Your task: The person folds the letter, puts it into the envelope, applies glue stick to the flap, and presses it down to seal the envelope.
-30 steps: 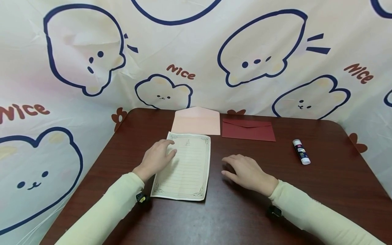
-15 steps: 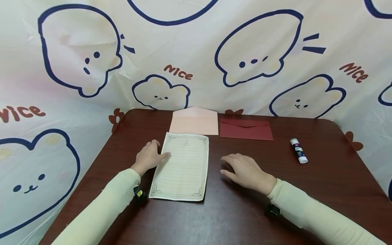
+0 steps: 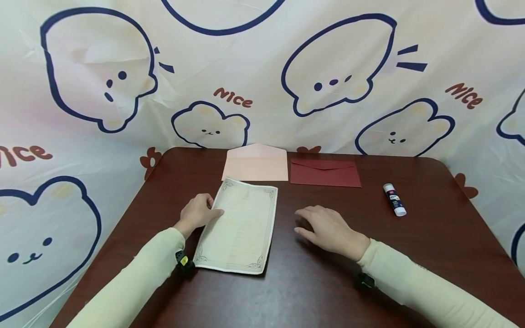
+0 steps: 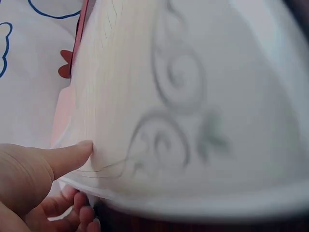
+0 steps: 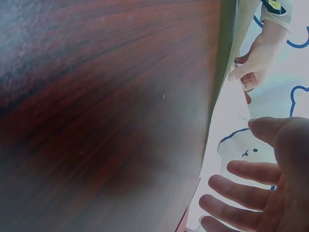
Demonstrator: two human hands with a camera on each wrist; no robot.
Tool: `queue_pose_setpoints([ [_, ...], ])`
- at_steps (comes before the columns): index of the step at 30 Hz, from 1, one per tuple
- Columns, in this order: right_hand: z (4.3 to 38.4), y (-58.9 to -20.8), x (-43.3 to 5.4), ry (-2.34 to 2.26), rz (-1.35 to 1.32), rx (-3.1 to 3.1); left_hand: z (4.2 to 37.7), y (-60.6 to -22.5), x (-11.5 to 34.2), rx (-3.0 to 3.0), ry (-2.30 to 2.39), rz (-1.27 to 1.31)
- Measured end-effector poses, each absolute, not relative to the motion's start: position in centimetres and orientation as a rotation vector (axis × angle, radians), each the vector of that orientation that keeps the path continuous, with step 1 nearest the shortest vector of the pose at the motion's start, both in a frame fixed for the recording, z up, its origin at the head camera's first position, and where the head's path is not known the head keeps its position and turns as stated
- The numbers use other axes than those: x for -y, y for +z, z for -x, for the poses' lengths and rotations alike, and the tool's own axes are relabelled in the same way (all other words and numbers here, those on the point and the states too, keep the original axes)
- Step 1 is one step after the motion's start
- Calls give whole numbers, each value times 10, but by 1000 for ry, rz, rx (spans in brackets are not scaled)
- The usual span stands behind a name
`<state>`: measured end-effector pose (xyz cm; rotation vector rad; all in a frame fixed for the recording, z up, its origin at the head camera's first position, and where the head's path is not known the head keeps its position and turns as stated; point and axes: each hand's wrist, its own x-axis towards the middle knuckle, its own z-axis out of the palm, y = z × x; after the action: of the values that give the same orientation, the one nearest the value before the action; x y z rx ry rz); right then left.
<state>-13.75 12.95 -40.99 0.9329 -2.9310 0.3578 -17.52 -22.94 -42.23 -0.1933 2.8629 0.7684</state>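
Note:
The left hand [image 3: 197, 212] pinches the left edge of a cream sheet of lined letter paper [image 3: 242, 228] with ornate corners. Its thumb lies on top of the sheet and the fingers curl beneath, as the left wrist view shows with the paper [image 4: 116, 96] bent over the fingers. The sheet's near side looks tilted up from the table, with a shadow below it. To the right of the paper, the right hand [image 3: 330, 230] hovers close over the tabletop with relaxed, slightly bent fingers and nothing in them; the right wrist view shows those fingers [image 5: 241, 191] apart.
Behind the paper lies a pale pink envelope [image 3: 256, 166] with its flap up. Beside it is a dark red envelope [image 3: 326, 175], flap folded down. A glue stick [image 3: 395, 199] lies at the right on the brown table [image 3: 311, 296]. A printed cloth [image 3: 262, 54] hangs behind.
The left hand has drawn back from over the sheet to its left edge and now pinches it. The paper has tilted and shifted slightly. The right hand has stayed nearly still.

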Motion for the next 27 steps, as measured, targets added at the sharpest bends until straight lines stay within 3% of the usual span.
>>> queue_pose_setpoints([
  [14, 140, -413, -136, 380, -883, 2989, 160, -418, 227, -2706, 1140, -81],
  [27, 147, -413, -148, 732, -783, 3053, 144, -407, 202, -2566, 1611, -332],
])
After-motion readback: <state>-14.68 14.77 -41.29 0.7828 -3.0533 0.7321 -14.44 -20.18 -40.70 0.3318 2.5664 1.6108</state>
